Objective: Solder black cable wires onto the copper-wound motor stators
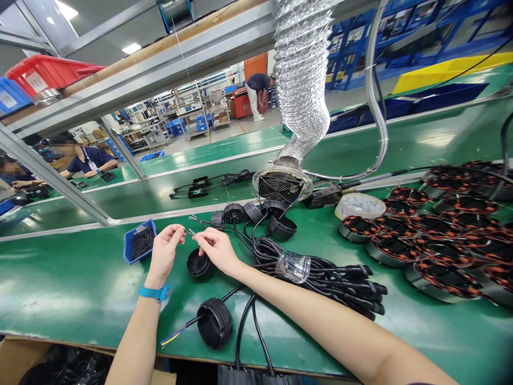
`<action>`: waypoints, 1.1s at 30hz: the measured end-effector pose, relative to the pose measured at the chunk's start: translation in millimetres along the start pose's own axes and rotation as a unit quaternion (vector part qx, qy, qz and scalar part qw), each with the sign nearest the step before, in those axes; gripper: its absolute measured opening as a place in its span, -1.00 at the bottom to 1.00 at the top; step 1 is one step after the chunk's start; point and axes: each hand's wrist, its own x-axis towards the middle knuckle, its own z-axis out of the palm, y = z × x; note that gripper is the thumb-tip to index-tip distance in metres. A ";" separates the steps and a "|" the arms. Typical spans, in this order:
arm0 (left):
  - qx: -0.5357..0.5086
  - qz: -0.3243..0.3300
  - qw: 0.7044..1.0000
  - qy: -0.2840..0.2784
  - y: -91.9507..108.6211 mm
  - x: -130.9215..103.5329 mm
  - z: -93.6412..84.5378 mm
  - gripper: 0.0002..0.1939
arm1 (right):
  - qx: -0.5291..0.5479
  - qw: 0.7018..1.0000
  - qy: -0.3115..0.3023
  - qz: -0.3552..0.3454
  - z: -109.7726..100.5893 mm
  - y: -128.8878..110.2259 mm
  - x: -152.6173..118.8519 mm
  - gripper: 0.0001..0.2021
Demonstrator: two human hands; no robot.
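Above the green bench, my right hand pinches thin wire ends between thumb and fingertips. My left hand, with a blue band on its wrist, is closed in a pinch just to the left of them. Whatever sits between its fingertips is too small to make out. A black round cap lies under my right hand. Nearer to me, another black cap has a cable through it with bared coloured wires. A blue bin of small black parts stands beside my left hand.
A bundle of black cables lies right of my hands, near more black caps. Copper-wound stators crowd the right side. A fume duct hangs over a fan grille. Co-workers sit at the far left.
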 end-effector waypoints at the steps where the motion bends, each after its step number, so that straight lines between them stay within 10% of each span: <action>1: 0.007 0.001 1.000 0.002 0.0 0.0 -0.2 -0.76 | -0.001 1.000 0.000 0.000 -0.2 -0.2 -0.1 -0.71; 10: 0.073 0.000 0.995 -0.063 11.2 -4.4 0.1 -0.78 | -0.020 1.000 0.001 -0.009 -0.4 -0.4 -0.6 -0.74; 33: -0.078 -0.027 0.996 0.023 1.2 0.1 2.2 -0.74 | -0.009 1.000 -0.024 -0.005 -0.1 -5.0 -1.9 -0.73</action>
